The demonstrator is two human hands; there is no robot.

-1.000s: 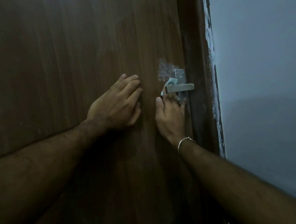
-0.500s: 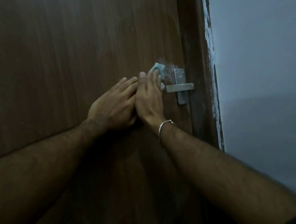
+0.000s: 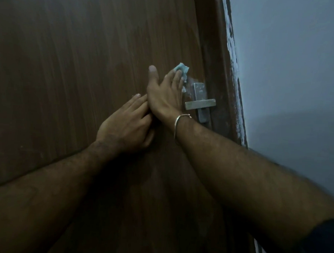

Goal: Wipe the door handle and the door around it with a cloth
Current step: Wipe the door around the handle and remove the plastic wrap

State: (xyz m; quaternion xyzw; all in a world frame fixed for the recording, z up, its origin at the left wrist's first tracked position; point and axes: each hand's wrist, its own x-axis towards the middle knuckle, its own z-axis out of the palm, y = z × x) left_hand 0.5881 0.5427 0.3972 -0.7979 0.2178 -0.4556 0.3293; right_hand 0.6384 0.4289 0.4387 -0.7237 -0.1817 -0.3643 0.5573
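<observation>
A dark brown wooden door (image 3: 78, 73) fills most of the view. Its metal lever handle (image 3: 200, 104) sits on a steel plate near the door's right edge. My right hand (image 3: 165, 95) lies flat with straight fingers, pressing a small light-blue cloth (image 3: 181, 68) against the door just up and left of the handle plate. Only the cloth's top and right edges show past the fingertips. My left hand (image 3: 126, 127) rests flat on the door, below and left of the right hand, its fingertips touching the right hand's edge.
The brown door frame (image 3: 220, 90) runs down the right of the door, with chipped white paint along its outer edge. Beyond it is a plain grey-blue wall (image 3: 292, 75). A metal bangle (image 3: 179, 120) circles my right wrist.
My right hand slid with the cloth from under the lever, leftward, then up the door to above-left of the handle plate. My left hand stayed pressed on the door.
</observation>
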